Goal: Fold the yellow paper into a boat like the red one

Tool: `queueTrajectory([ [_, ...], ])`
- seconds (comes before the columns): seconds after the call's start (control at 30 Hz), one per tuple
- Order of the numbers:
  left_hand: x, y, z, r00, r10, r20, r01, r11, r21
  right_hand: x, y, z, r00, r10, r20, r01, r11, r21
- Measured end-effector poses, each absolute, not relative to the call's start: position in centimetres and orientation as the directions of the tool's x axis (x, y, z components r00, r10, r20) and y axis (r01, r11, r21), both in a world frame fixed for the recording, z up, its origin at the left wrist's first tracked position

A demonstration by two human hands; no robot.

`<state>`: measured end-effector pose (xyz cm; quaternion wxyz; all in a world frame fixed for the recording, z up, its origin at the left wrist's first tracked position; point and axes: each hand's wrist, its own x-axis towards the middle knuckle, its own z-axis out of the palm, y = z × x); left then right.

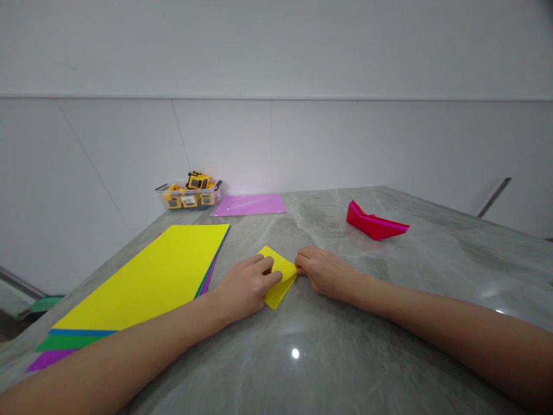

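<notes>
A small folded piece of yellow paper (280,265) lies on the grey marbled table (328,357), between my hands. My left hand (248,285) is on its left side, thumb and fingers bent over the paper. At the paper's right corner, my right hand (319,271) pinches the tip with thumb and fingers drawn together. One flap of the paper is raised slightly and curves toward that corner. The left hand covers part of the paper's left edge.
Large coloured sheets (155,276), yellow on top, lie at the left. A red folded paper boat (375,226) is at the right. Farther back are a purple sheet pack (250,205) and a clear box (189,199) of yellow toy vehicles, near the white wall.
</notes>
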<state>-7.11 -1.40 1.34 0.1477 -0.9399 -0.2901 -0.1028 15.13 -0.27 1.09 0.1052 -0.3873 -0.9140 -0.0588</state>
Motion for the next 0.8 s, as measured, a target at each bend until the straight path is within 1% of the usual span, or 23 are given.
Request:
queueTrajectory([
  [0.07, -7.1, -1.3, 1.3, 0.8, 0.522, 0.296, 0.586, -0.786, -0.198, 15.2, -0.1, 1.0, -0.677, 0.697, 0.239, 0.719, 0.695, 0.011],
  [0.13, -7.1, -1.2, 1.2, 0.783, 0.539, 0.312, 0.601, -0.785, -0.151, 15.2, 0.1, 0.9, -0.681, 0.692, 0.24, 0.713, 0.701, 0.002],
  [0.3, -7.3, -0.7, 1.0, 0.709, 0.608, 0.359, 0.639, -0.768, 0.038, 15.1, 0.5, 1.0, -0.69, 0.69, 0.219, 0.701, 0.713, -0.036],
  [0.37, -7.3, -0.6, 0.9, 0.693, 0.62, 0.368, 0.639, -0.765, 0.087, 15.2, 0.6, 1.1, -0.688, 0.694, 0.214, 0.701, 0.711, -0.054],
  [0.8, -7.3, -0.6, 0.8, 0.67, 0.639, 0.379, 0.634, -0.757, 0.157, 15.4, 0.8, 0.6, -0.677, 0.694, 0.246, 0.704, 0.708, -0.057],
])
